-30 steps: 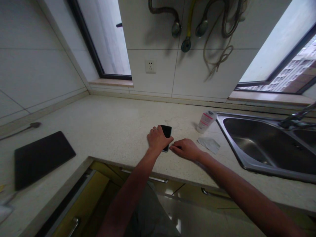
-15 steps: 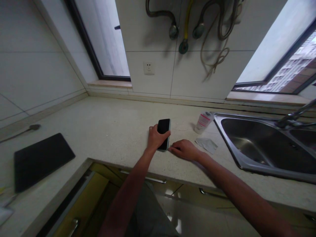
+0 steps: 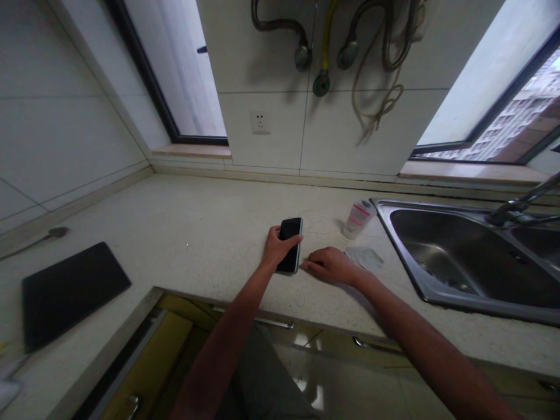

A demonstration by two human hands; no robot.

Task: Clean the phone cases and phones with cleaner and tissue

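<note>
My left hand point(image 3: 280, 247) is wrapped round a smartphone point(image 3: 289, 251) with a dark screen and a pale edge. The thumb lies across the screen and the fingers go behind its left side. The phone is just above or on the pale countertop point(image 3: 210, 233); I cannot tell which. Just right of the phone's lower corner, my right hand point(image 3: 327, 264) rests on the counter with its fingers curled together. Whatever may be between those fingertips is hidden. Close behind that hand lie a crumpled whitish wipe or tissue point(image 3: 365, 258) and an upright white tube point(image 3: 359, 219) with pink print.
A steel sink point(image 3: 420, 280) with a tap point(image 3: 510, 213) is at the right. On the left lies a flat black panel point(image 3: 74, 291) by a cable point(image 3: 56, 233). Below the counter, a drawer point(image 3: 149, 361) stands pulled out. Hoses point(image 3: 324, 58) hang on the wall.
The phone and my left hand have come slightly nearer to me. My right hand stays almost in place beside the phone. The whole view has shifted a little.
</note>
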